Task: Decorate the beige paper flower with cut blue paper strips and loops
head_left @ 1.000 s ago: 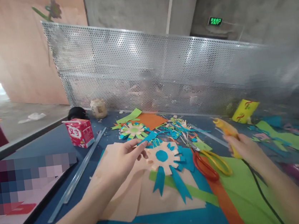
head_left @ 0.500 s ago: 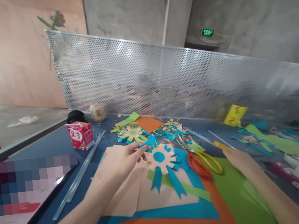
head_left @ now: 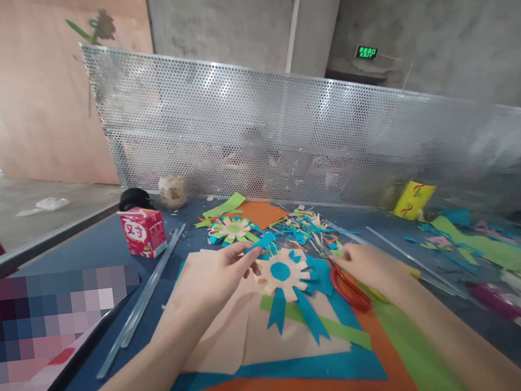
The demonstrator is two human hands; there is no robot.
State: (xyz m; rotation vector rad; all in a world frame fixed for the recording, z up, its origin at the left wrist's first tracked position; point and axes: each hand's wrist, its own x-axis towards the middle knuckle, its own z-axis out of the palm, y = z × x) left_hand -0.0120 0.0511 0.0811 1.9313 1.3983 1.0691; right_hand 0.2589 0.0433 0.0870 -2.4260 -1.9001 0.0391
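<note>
One blue strip (head_left: 264, 241) sits pinched in my left hand (head_left: 220, 276) just above the rosette (head_left: 280, 271) at the frame's centre, while my right hand (head_left: 372, 265), right of centre, curls at the scissors (head_left: 361, 301), though whether its fingers grip anything I cannot tell.

- Your beige flower (head_left: 280, 271), blue-centred, two-tailed, lies face up.
- Your left hand (head_left: 220, 273) pinches a blue piece (head_left: 263, 242).
- Red-handled scissors (head_left: 348, 289) lie right, partly behind your right hand (head_left: 369, 266).
</note>
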